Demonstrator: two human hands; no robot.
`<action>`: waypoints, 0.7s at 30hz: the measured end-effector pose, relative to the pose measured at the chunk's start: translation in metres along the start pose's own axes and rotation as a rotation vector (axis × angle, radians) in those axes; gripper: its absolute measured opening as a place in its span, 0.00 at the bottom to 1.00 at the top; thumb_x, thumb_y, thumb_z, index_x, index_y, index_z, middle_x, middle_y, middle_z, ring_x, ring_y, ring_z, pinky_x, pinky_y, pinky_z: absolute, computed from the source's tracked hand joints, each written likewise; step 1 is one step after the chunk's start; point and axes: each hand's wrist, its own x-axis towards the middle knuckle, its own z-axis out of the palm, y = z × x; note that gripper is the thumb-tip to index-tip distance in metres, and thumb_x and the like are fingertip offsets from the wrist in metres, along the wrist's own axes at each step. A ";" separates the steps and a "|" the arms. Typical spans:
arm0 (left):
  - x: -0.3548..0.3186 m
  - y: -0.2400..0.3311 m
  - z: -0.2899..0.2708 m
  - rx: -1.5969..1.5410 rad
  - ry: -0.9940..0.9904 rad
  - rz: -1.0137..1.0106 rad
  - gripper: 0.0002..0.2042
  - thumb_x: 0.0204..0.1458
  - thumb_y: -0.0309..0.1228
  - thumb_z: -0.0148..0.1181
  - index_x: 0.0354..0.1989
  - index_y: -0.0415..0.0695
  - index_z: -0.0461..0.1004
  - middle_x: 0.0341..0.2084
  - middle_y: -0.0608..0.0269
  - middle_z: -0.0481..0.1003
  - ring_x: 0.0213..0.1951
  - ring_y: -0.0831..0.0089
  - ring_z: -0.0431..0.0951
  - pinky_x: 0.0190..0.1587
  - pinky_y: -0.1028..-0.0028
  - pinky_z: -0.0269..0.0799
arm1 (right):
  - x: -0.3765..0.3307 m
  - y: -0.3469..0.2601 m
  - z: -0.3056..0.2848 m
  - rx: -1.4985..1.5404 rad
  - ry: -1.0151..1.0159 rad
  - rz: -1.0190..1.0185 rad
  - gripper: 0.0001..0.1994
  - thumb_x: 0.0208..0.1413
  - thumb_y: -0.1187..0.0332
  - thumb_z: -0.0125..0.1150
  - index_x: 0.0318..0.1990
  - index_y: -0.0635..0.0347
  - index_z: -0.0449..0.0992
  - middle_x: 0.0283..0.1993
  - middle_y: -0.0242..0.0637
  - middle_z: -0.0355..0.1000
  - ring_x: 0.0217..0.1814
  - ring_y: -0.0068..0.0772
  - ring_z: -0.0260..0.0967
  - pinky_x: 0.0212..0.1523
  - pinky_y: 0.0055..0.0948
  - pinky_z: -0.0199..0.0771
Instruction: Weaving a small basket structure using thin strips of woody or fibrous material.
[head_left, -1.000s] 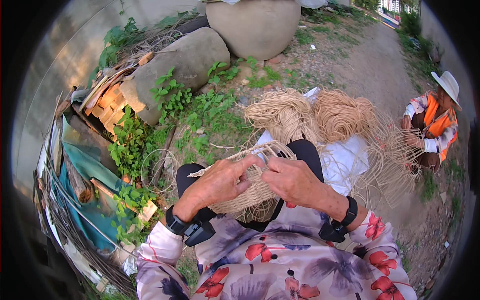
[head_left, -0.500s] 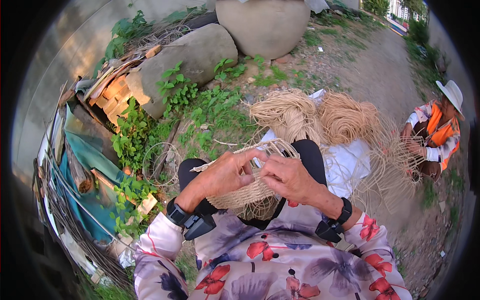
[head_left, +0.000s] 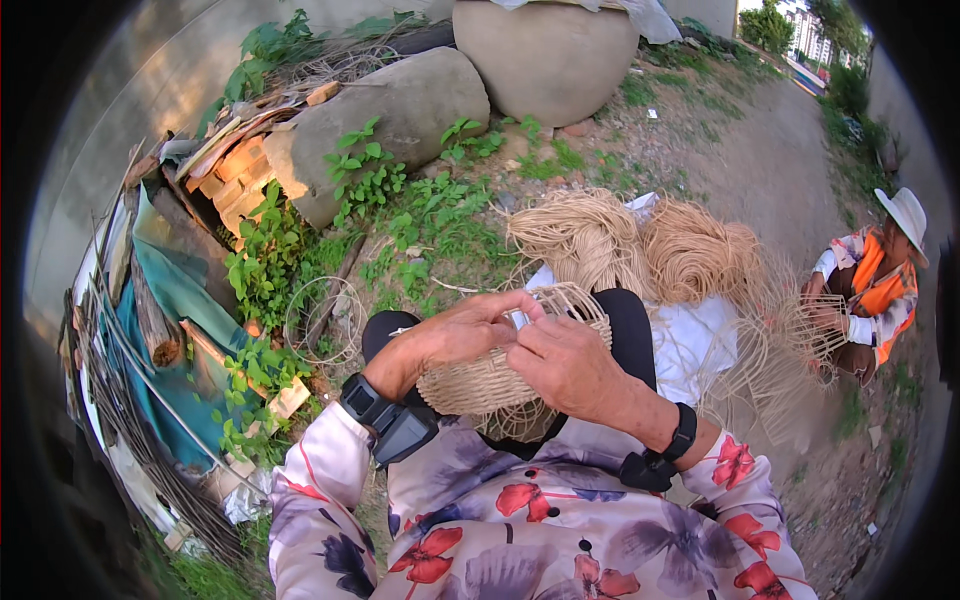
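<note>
A half-woven basket (head_left: pixel 482 388) of pale straw cord rests in my lap between my knees, its braided wall facing me. My left hand (head_left: pixel 455 335) lies over its upper rim from the left, index finger stretched toward the right hand and the other fingers curled at the rim. Against the rim from the right, my right hand (head_left: pixel 580 368) is closed, thumb and fingers pinched together near the left fingertips. Any single strand between the fingertips is hidden. Part of the far rim shows behind the hands, and loose strands hang below the wall.
Two straw-cord bundles (head_left: pixel 582 235) (head_left: pixel 700 250) lie on a white sheet (head_left: pixel 690 345) ahead to the right. A co-worker (head_left: pixel 880 275) in a white hat and orange vest crouches at right, handling loose strands. At left are a wire hoop (head_left: pixel 323 320), green cloth, sticks and bricks.
Both hands have drawn closer together at the rim, and the gap between my left thumb and index finger has narrowed. My right hand has turned, showing more of its back.
</note>
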 end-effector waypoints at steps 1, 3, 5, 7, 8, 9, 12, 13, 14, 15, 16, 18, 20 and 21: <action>-0.002 0.005 0.001 -0.002 0.003 0.003 0.16 0.53 0.25 0.49 0.52 0.48 0.68 0.24 0.71 0.69 0.25 0.84 0.63 0.25 0.79 0.57 | 0.001 -0.001 0.000 -0.046 -0.011 -0.023 0.07 0.48 0.72 0.62 0.29 0.58 0.68 0.28 0.36 0.60 0.32 0.38 0.66 0.32 0.37 0.66; -0.009 0.015 0.003 -0.055 0.063 -0.130 0.15 0.53 0.24 0.48 0.51 0.44 0.68 0.24 0.70 0.69 0.24 0.84 0.64 0.24 0.80 0.57 | 0.002 0.001 0.004 -0.002 0.014 -0.019 0.06 0.48 0.73 0.62 0.30 0.58 0.69 0.28 0.37 0.61 0.32 0.38 0.66 0.31 0.36 0.66; -0.016 -0.005 0.002 -0.002 0.219 0.015 0.14 0.54 0.24 0.50 0.49 0.44 0.70 0.24 0.72 0.69 0.25 0.84 0.65 0.27 0.79 0.59 | 0.006 -0.001 0.003 0.042 0.039 -0.015 0.06 0.49 0.74 0.62 0.30 0.58 0.69 0.28 0.37 0.62 0.31 0.38 0.66 0.31 0.34 0.65; -0.027 -0.013 0.005 0.046 0.368 0.156 0.12 0.55 0.25 0.53 0.48 0.44 0.71 0.24 0.73 0.69 0.27 0.83 0.66 0.29 0.79 0.62 | 0.024 -0.011 -0.010 0.518 0.156 0.171 0.06 0.50 0.75 0.62 0.34 0.60 0.71 0.28 0.36 0.64 0.29 0.35 0.65 0.29 0.31 0.64; -0.035 -0.007 0.008 0.062 0.304 0.124 0.10 0.55 0.25 0.54 0.46 0.43 0.72 0.24 0.74 0.70 0.27 0.84 0.66 0.29 0.79 0.62 | 0.031 -0.011 -0.016 0.516 0.152 0.175 0.06 0.50 0.75 0.62 0.34 0.60 0.71 0.28 0.36 0.64 0.29 0.35 0.65 0.29 0.31 0.64; -0.044 -0.001 0.010 0.079 0.245 0.089 0.09 0.56 0.25 0.56 0.45 0.43 0.73 0.25 0.74 0.71 0.27 0.84 0.66 0.29 0.80 0.63 | 0.040 -0.009 -0.019 0.506 0.179 0.187 0.07 0.50 0.75 0.63 0.35 0.61 0.71 0.29 0.36 0.66 0.28 0.36 0.66 0.29 0.33 0.65; -0.053 0.002 0.023 -0.030 0.304 0.147 0.06 0.58 0.28 0.57 0.41 0.41 0.74 0.26 0.72 0.74 0.26 0.84 0.70 0.28 0.80 0.67 | 0.045 -0.013 -0.023 0.540 0.145 0.323 0.08 0.51 0.73 0.63 0.37 0.62 0.71 0.31 0.36 0.69 0.25 0.32 0.67 0.28 0.32 0.66; -0.055 0.000 0.024 -0.056 0.332 0.156 0.06 0.58 0.29 0.57 0.41 0.41 0.75 0.25 0.72 0.74 0.26 0.84 0.70 0.28 0.80 0.68 | 0.045 -0.015 -0.024 0.582 0.088 0.447 0.09 0.52 0.73 0.64 0.38 0.62 0.72 0.32 0.36 0.70 0.23 0.28 0.66 0.26 0.30 0.65; -0.057 -0.002 0.024 -0.082 0.360 0.165 0.06 0.59 0.30 0.57 0.40 0.41 0.75 0.25 0.71 0.74 0.26 0.84 0.71 0.27 0.79 0.68 | 0.039 -0.013 -0.016 0.764 0.122 0.525 0.09 0.54 0.71 0.64 0.40 0.62 0.72 0.32 0.33 0.71 0.22 0.19 0.64 0.23 0.24 0.63; -0.057 -0.004 0.025 -0.110 0.383 0.176 0.07 0.59 0.30 0.57 0.40 0.41 0.76 0.25 0.71 0.74 0.25 0.85 0.71 0.26 0.79 0.69 | 0.034 -0.014 -0.013 0.758 0.115 0.521 0.09 0.54 0.71 0.64 0.40 0.62 0.72 0.32 0.33 0.71 0.22 0.19 0.64 0.23 0.24 0.63; -0.057 -0.005 0.026 -0.138 0.407 0.186 0.07 0.59 0.31 0.57 0.40 0.41 0.76 0.24 0.71 0.75 0.25 0.85 0.72 0.26 0.79 0.70 | 0.029 -0.015 -0.010 0.901 0.048 0.573 0.08 0.55 0.71 0.63 0.40 0.62 0.73 0.31 0.32 0.72 0.23 0.16 0.63 0.24 0.23 0.62; -0.061 -0.007 0.026 -0.168 0.435 0.196 0.08 0.60 0.32 0.57 0.40 0.41 0.77 0.24 0.71 0.75 0.24 0.85 0.72 0.25 0.79 0.71 | 0.025 -0.016 -0.010 1.044 -0.028 0.622 0.08 0.57 0.70 0.62 0.40 0.63 0.73 0.29 0.31 0.72 0.24 0.14 0.62 0.24 0.22 0.62; -0.067 -0.008 0.024 -0.189 0.460 0.104 0.06 0.58 0.29 0.59 0.39 0.41 0.77 0.25 0.66 0.76 0.24 0.79 0.75 0.26 0.76 0.72 | 0.022 -0.015 -0.013 0.844 -0.052 0.623 0.06 0.58 0.71 0.61 0.38 0.64 0.75 0.25 0.28 0.70 0.24 0.13 0.60 0.24 0.21 0.61; -0.068 -0.009 0.023 -0.192 0.463 0.106 0.06 0.58 0.29 0.59 0.39 0.41 0.77 0.25 0.66 0.76 0.24 0.79 0.75 0.26 0.76 0.72 | 0.020 -0.013 -0.015 0.843 -0.056 0.622 0.06 0.58 0.71 0.61 0.38 0.64 0.75 0.25 0.28 0.70 0.24 0.13 0.60 0.24 0.21 0.61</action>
